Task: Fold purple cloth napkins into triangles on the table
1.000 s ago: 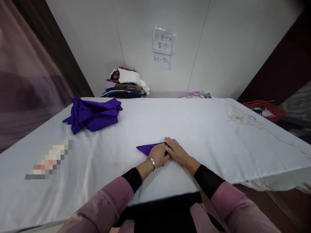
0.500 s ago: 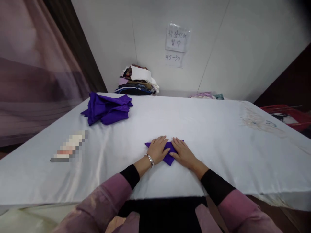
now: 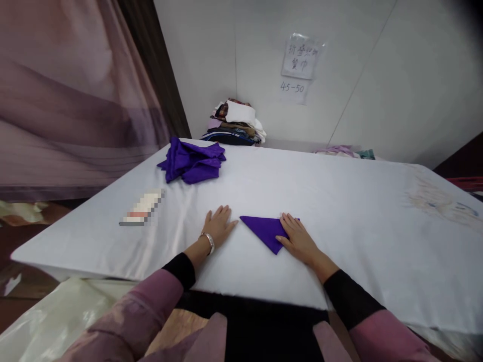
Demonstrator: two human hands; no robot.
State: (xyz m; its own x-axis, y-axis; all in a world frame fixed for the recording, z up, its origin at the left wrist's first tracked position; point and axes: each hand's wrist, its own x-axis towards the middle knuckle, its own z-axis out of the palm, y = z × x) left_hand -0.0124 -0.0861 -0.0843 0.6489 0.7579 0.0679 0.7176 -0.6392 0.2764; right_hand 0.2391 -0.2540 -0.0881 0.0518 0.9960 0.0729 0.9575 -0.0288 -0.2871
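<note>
Currently, folded purple cloth (image 3: 264, 230) lies on table (image 3: 324, 186), right part under right hand (image 3: 298, 237); left hand (image 3: 218, 224) rests just beside its left tip. Grip: both palms-down, clasping nothing. Even, flat pressure should suit it; dragging could skew it.

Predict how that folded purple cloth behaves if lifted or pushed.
The folded purple cloth could open when lifted, since nothing visible fastens its folds. It may slide easily: the white tablecloth looks satiny. Lying flat, it probably won't roll.
</note>
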